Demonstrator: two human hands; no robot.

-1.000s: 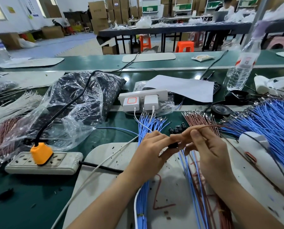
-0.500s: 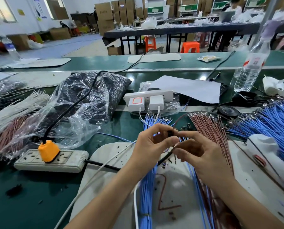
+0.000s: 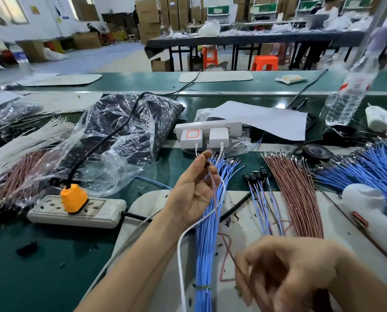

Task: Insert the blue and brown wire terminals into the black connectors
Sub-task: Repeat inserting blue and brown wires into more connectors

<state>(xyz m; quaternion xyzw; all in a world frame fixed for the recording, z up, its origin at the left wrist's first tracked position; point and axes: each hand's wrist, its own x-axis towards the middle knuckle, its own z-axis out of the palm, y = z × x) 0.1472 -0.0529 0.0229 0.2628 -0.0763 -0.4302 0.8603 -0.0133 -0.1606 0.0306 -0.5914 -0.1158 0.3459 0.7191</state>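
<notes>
From the head camera, the left hand [image 3: 193,194] is raised above the green worktop [image 3: 42,255], palm turned inward. Its thumb and forefinger are pinched shut on a small black connector [image 3: 207,163] at the very tips of the fingers [image 3: 201,157]. A brown wire [image 3: 215,199] and a blue wire [image 3: 222,194] hang down from that connector, past the palm.

The right hand [image 3: 284,273] sits low and close to the camera, blurred, its fingers curled around the lower stretch of the brown wire; I cannot tell how firmly it grips.

Beneath the left hand lies a tied bundle of blue wires [image 3: 205,255] running toward the camera across a white mat [image 3: 244,210]. Just right of it, a few finished connectors [image 3: 256,174] rest on the worktop with their wires trailing back over the mat. Further right lies a fan of brown wires [image 3: 298,194], then a larger spread of blue wires [image 3: 372,174].

A white power strip [image 3: 208,129] with 2 chargers stands behind the raised hand. Another strip with an orange plug [image 3: 72,198] lies to the left, beside a clear plastic bag [image 3: 120,140].
</notes>
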